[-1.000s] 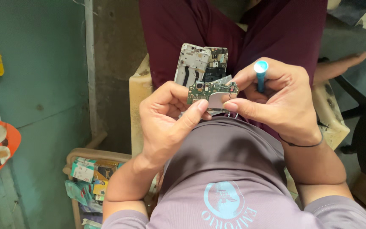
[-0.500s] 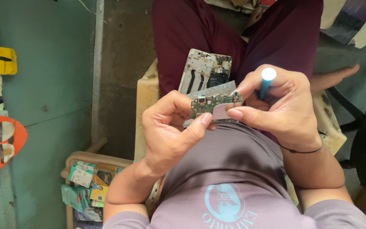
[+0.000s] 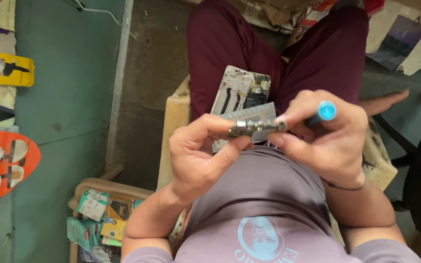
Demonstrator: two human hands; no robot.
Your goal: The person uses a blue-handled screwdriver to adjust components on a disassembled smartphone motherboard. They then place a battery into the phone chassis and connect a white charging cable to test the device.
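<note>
My left hand (image 3: 203,156) and my right hand (image 3: 320,141) together pinch a small green circuit board (image 3: 257,128), now seen edge-on between the fingertips. My right hand also keeps a tool with a light blue handle end (image 3: 325,111) tucked in its fingers. Just behind the board, an opened phone body (image 3: 242,92) with bare inner parts lies on my lap between dark red trouser legs. A pale silvery piece (image 3: 249,113) shows under the board.
I sit on a cream plastic seat (image 3: 175,126). A basket of coloured packets (image 3: 98,219) stands at the lower left. Green wall panels with an orange sign (image 3: 1,165) are on the left, papers at the top right, a dark chair at the right edge.
The circuit board has been turned from face-up to edge-on between my fingers. Both hands have shifted slightly lower and right in the view.
</note>
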